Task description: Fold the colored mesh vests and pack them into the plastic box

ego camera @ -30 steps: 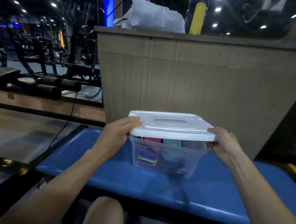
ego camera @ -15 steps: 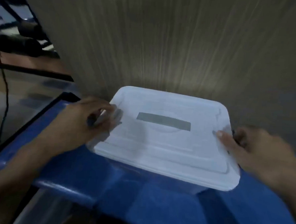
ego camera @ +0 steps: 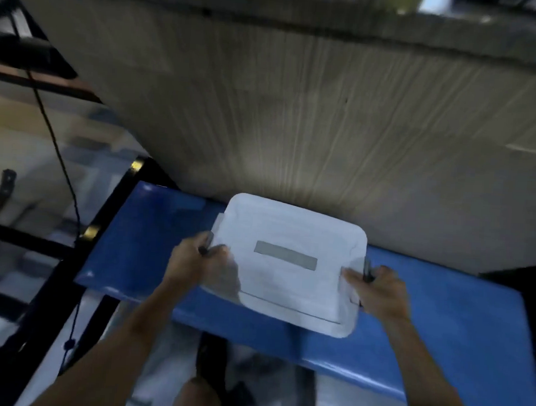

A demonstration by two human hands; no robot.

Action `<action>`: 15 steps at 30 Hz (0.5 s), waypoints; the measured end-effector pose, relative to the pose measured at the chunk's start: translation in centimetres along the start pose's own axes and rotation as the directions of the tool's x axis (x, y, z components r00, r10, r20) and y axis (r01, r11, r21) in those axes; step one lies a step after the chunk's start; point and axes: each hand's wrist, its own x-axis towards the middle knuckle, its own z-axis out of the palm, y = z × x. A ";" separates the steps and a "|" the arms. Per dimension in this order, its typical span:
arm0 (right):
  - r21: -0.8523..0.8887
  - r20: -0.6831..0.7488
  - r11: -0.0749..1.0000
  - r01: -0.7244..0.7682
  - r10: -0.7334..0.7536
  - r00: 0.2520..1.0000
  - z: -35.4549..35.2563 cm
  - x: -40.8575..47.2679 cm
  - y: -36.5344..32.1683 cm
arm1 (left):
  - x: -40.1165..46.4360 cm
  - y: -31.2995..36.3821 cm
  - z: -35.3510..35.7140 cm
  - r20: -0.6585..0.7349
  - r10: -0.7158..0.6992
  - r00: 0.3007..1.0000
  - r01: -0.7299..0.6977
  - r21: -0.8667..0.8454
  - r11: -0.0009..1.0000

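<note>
The plastic box stands on the blue padded bench (ego camera: 133, 251), covered by its white lid (ego camera: 290, 235), which has a grey slot in the middle. I look almost straight down on it, so the vests inside are hidden. My left hand (ego camera: 192, 261) grips the lid's left edge, thumb on top by a dark side clip. My right hand (ego camera: 377, 289) grips the right edge the same way, thumb on the lid. The picture is blurred.
A tall wood-grain counter wall (ego camera: 296, 111) rises right behind the box. Left of the bench are a black frame (ego camera: 117, 201), a hanging black cable (ego camera: 58, 151) and glossy floor. My knee (ego camera: 196, 397) shows below the bench's near edge.
The view has swung from level to steeply downward over the box. Both hands stay at the lid's two side edges, and the thumbs now sit on top by the clips.
</note>
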 end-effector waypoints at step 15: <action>-0.258 0.025 0.957 -0.133 0.144 0.989 -2.8 -4.7 -4.5 | -0.1 3.3 -1.3 0.199 -0.140 0.970 0.049 0.404 0.914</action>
